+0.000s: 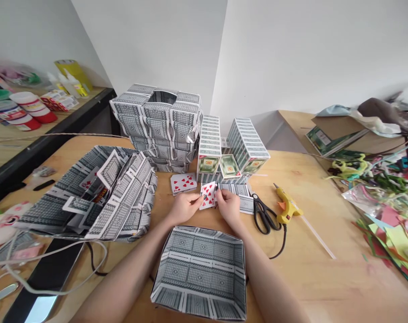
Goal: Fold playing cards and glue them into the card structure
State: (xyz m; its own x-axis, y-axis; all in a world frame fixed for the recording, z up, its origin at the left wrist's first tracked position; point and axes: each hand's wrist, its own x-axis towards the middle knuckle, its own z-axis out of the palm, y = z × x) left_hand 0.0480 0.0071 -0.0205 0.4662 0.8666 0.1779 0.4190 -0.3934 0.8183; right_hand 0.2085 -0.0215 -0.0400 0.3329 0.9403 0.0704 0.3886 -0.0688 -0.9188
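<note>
Between my left hand (186,207) and my right hand (228,205) are face-up playing cards (208,196) with red hearts, pinched at both sides. I cannot tell how many cards are held. Just behind my left hand a pile of playing cards (184,182) lies face up. Beyond my right hand, a row of face-down cards (246,204) rests on the table. An open box made of folded cards (204,255) sits between my forearms. To the right are black-handled scissors (265,216) and a yellow glue gun (287,205) with a glue stick in it.
At the left stands a larger card-built basket (123,202) holding loose cards. Behind it is a tall card-built box (160,125), beside stacked card packs (208,143). A white cable (55,292) crosses a black phone-like slab (52,273). Coloured scraps (392,224) lie far right.
</note>
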